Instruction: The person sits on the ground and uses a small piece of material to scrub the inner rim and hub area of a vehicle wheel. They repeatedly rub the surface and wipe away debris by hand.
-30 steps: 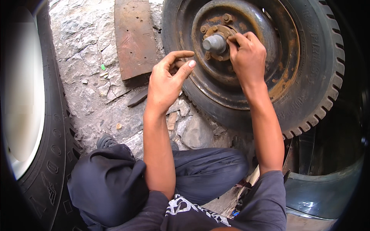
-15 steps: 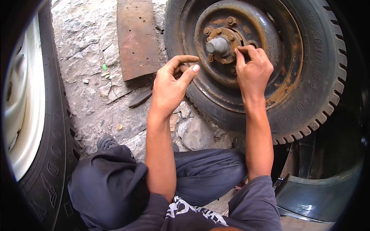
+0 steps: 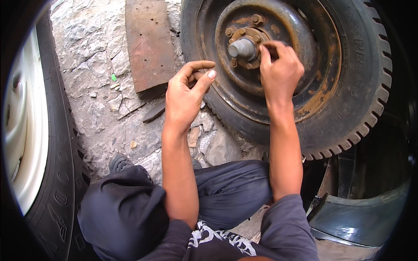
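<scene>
A rusty steel wheel [image 3: 320, 104] with a worn black tyre [image 3: 344, 100] stands in front of me to the right. At its middle is a brown flange with a grey hub end [image 3: 239, 49] and a ring of bolts. My right hand [image 3: 281, 69] pinches a small bolt at the right side of that flange; its fingertips mostly cover it. Lower left of the hub, my left hand [image 3: 187, 91] hovers in front of the tyre. Its thumb and forefinger are apart with nothing between them; the other fingers curl inward, and their palm side is hidden.
Close on my left is another tyre [image 3: 56, 182] with a white rim [image 3: 32, 130]. A worn wooden board [image 3: 150, 43] lies on the rough stone ground [image 3: 87, 65], a dark flat piece [image 3: 154, 112] by its end. A dark, glossy curved panel [image 3: 357, 222] is at the lower right.
My right hand has shifted slightly up along the flange, fingers still pinched there. My left hand keeps nearly the same pose. The whole view has moved a little.
</scene>
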A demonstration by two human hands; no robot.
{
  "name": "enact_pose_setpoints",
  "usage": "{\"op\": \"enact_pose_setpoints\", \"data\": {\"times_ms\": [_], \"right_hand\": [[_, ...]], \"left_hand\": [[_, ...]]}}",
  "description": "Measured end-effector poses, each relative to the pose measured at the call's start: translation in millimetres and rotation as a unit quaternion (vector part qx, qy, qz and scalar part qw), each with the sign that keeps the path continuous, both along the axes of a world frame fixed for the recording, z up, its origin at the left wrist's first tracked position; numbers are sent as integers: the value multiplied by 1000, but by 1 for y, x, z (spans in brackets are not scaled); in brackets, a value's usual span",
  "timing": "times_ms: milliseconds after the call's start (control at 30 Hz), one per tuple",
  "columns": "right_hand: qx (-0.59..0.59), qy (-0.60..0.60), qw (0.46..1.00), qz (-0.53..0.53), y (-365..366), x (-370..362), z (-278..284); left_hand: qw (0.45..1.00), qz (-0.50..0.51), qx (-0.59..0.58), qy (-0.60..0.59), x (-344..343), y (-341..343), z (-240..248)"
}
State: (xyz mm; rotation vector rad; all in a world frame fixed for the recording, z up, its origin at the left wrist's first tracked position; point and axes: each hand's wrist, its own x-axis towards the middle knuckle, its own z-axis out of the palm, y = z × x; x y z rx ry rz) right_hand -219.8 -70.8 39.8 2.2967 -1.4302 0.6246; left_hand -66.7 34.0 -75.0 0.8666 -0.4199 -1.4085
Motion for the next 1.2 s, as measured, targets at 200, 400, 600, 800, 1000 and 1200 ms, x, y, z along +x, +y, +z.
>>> {"op": "enact_pose_setpoints", "data": {"times_ms": [200, 400, 600, 800, 1000, 1200], "right_hand": [[39, -43, 998, -34, 2, 2, 3], [26, -34, 998, -39, 6, -5, 0], [2, -25, 999, -26, 3, -3, -3], [23, -35, 999, -23, -6, 5, 1], [5, -21, 999, -24, 0, -2, 0], [8, -57, 998, -16, 9, -7, -3]], "left_hand": [[1000, 14, 0, 1, -1, -7, -4], [999, -3, 30, -17, -2, -5, -12], [999, 12, 28, 9, 1, -1, -10], [999, 30, 15, 23, 2, -7, -11], [999, 24, 33, 30, -3, -7, -15], [998, 22, 47, 41, -3, -1, -16]]}}
